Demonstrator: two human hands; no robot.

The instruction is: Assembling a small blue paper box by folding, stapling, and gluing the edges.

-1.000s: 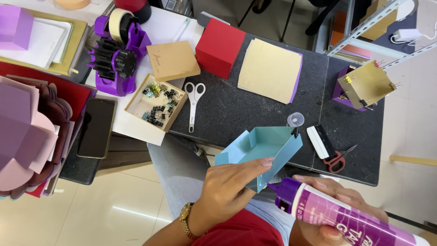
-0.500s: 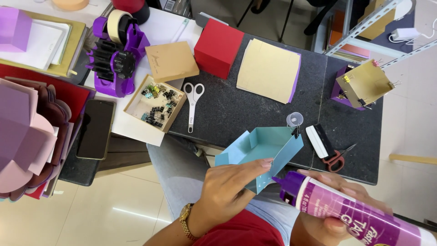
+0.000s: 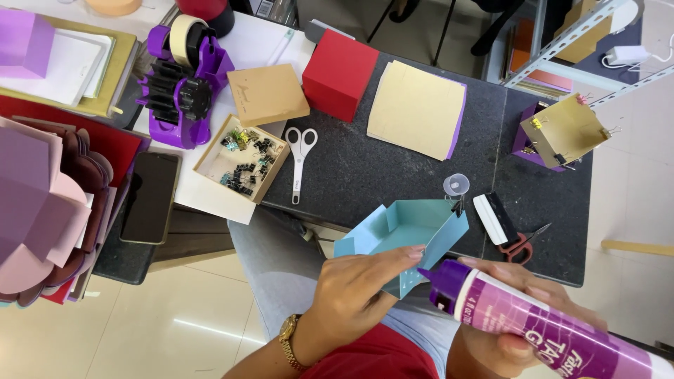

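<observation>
Blue paper box (image 3: 407, 235), half folded, pinched at flap by left hand (image 3: 361, 295) over lap by table edge (image 3: 393, 186). Purple glue bottle (image 3: 533, 326) gripped in right hand (image 3: 523, 316), nozzle touching flap. Advisable: thin bead, flap kept steady.
</observation>
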